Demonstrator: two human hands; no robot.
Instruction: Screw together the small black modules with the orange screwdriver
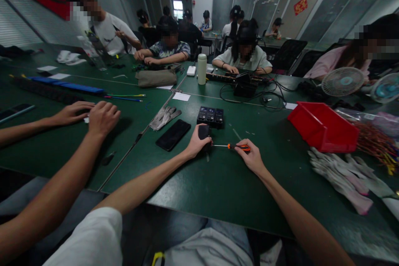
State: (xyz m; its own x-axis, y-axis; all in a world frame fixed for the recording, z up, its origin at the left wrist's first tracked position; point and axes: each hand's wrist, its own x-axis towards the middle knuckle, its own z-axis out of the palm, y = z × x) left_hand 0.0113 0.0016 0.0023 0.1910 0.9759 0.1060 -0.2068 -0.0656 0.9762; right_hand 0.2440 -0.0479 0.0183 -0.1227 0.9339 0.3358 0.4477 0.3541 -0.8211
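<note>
My left hand (198,142) is closed around a small black box (204,132), holding it just above or on the green table. From the right, my right hand (251,156) grips an orange-and-black screwdriver (239,147) by its handle. The metal shaft points left, and its tip reaches the side of the box; whether it sits in a screw is too small to tell. Right behind the box stands a black block with several compartments (210,115). A black smartphone (173,134) lies left of my left hand.
A grey work glove (165,117) lies beyond the phone. At right are a red bin (322,126), more gloves (341,178) and bundled wires (378,141). A pale green bottle (202,69) stands further back. A co-worker's hands (101,118) rest at left; other people sit opposite.
</note>
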